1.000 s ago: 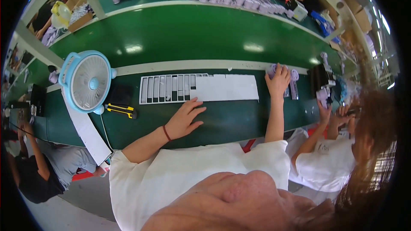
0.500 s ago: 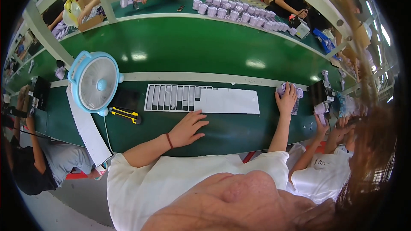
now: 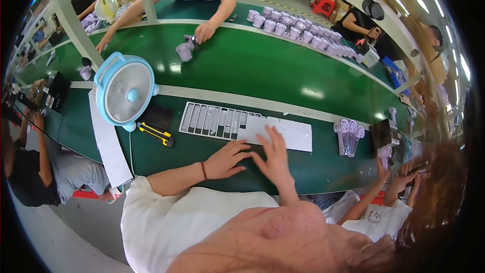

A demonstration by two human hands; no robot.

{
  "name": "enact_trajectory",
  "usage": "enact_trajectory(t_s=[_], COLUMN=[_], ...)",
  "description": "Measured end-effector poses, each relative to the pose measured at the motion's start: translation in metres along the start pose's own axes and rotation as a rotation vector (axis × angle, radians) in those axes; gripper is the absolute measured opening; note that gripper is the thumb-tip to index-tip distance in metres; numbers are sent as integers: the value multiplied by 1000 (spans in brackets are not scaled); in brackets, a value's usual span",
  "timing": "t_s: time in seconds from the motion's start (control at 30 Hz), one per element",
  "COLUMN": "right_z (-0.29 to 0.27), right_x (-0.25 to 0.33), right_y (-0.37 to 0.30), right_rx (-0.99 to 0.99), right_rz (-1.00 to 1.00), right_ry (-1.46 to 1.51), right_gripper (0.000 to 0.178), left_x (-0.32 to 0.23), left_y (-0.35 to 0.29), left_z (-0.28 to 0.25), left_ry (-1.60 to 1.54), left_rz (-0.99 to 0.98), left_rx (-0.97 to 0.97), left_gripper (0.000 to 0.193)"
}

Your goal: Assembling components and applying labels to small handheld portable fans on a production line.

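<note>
My left hand [image 3: 226, 160] rests on the dark green tabletop [image 3: 247, 178], just in front of a white slotted tray [image 3: 208, 117]. Its fingers are stretched and hold nothing. A plain white sheet [image 3: 288, 134] covers the tray's right part. Over that sheet's near edge is my right hand [image 3: 275, 155], fingers spread and a little blurred, with nothing in it; I cannot tell whether it touches the sheet. To the right, several lilac handheld devices [image 3: 348, 130] with round heads lie side by side, apart from both hands.
A light blue fan [image 3: 126, 91] stands at the left, beside a yellow and black utility knife [image 3: 155, 134] and a long white strip [image 3: 110, 146]. Beyond runs a green conveyor belt [image 3: 242, 65]. Across it, a person's hand [image 3: 205, 32] is at a lilac device [image 3: 185, 51]. Co-workers sit on both sides.
My right hand has left the lilac devices and moved left to the white sheet. My left hand stays near the tray. The person opposite has brought a lilac device over the belt.
</note>
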State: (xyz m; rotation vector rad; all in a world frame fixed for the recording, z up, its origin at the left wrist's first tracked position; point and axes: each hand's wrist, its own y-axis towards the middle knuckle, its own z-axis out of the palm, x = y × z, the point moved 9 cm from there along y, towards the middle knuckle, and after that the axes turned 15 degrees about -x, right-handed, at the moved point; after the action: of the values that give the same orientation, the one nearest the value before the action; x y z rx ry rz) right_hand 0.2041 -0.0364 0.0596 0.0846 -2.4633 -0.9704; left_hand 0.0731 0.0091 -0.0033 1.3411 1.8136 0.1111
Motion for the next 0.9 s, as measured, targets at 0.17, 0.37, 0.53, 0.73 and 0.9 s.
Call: enact_trajectory(t_s=[0.17,0.37,0.53,0.73,0.9], right_z=[26,41,38,39,37], right_x=[5,-13,-8,-7,-1], right_y=[-13,-19,-14,-16,-15], right_rx=[2,-4,-4,6,-14], right_rz=[13,79,82,67,44], right_ry=[105,157,170,124,144], right_gripper=[45,37,36,34,33], left_x=[2,6,11,75,241], left_y=[4,1,11,86,122], left_z=[-4,-3,-31,-124,-209], left_ry=[-85,-60,-151,199,795], left_rz=[-40,-21,-122,61,-234], left_rx=[-41,-40,-147,-405,-704], left_gripper=[51,47,20,8,65])
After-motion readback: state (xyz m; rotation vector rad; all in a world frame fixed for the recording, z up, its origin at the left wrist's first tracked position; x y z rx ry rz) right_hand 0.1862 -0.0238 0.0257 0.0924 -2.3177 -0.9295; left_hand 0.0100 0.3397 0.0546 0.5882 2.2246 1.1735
